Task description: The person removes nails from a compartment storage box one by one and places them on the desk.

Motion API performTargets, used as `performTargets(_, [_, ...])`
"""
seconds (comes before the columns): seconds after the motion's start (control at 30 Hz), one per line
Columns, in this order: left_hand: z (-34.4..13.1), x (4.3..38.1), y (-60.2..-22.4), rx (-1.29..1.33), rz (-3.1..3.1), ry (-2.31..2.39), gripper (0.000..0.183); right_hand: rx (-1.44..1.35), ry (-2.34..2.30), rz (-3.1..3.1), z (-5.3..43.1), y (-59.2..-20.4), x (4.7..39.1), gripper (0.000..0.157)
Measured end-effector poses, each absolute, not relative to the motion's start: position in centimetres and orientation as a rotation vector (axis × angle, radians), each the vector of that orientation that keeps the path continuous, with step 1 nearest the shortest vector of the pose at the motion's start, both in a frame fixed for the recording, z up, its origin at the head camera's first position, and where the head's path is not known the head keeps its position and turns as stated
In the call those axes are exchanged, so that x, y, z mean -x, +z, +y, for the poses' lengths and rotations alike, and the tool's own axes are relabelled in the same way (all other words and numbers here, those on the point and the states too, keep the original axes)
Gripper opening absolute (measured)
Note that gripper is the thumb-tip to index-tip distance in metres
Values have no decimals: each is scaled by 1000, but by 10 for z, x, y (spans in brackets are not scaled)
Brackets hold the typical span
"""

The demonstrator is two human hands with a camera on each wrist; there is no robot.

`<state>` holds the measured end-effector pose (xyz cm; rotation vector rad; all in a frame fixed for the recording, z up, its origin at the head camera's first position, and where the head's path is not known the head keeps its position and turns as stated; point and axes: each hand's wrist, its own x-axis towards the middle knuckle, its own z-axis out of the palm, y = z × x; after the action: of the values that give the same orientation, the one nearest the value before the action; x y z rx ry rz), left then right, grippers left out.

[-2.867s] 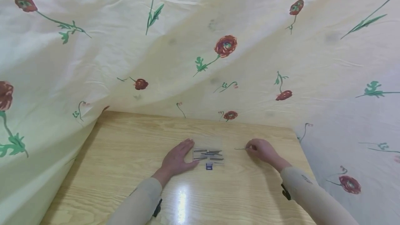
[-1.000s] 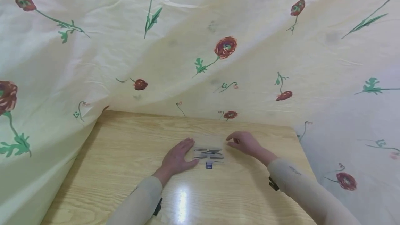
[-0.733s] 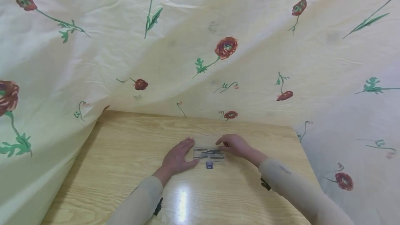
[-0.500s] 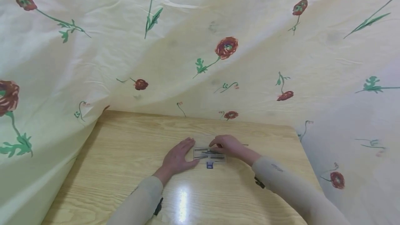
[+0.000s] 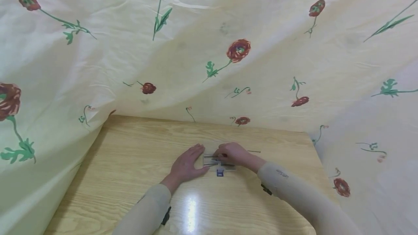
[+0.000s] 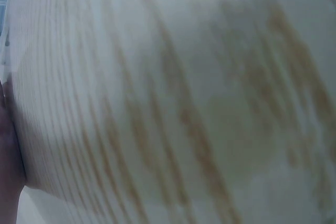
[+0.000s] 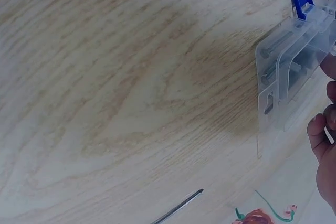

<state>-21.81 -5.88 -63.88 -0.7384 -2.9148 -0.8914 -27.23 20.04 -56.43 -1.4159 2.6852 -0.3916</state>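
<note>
A clear plastic case (image 5: 209,161) with a blue latch (image 5: 220,173) lies on the table, several thin metal rods inside its compartments. Its transparent lid is laid back on the far side. My left hand (image 5: 187,164) rests flat at the case's left edge, thumb and fingers spread. Over the case's far part, my right hand (image 5: 233,153) reaches in with curled fingers; I cannot tell whether its fingertips pinch a rod. One loose thin metal rod (image 7: 177,207) lies on the wood to the right of the case, beyond the right wrist.
The light wooden table (image 5: 137,144) ends at a back edge against a hanging cream cloth (image 5: 183,64) printed with red flowers. The cloth also hangs along the left and right sides. Both forearms in beige sleeves (image 5: 287,188) come in from the near side.
My right hand, which held a thin metal rod to the right, has let it go on the table and moved left over the case. The left hand has stayed put.
</note>
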Motion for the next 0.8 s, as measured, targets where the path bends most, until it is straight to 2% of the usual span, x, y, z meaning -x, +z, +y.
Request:
performTargets(0.4, [-58, 217, -640, 735, -2900, -916, 84, 1391, -184, 2596, 193, -559, 277, 22])
performTargets(0.8, [-62, 212, -637, 760, -2911, -917, 84, 1396, -240, 2594, 190, -561, 272, 15])
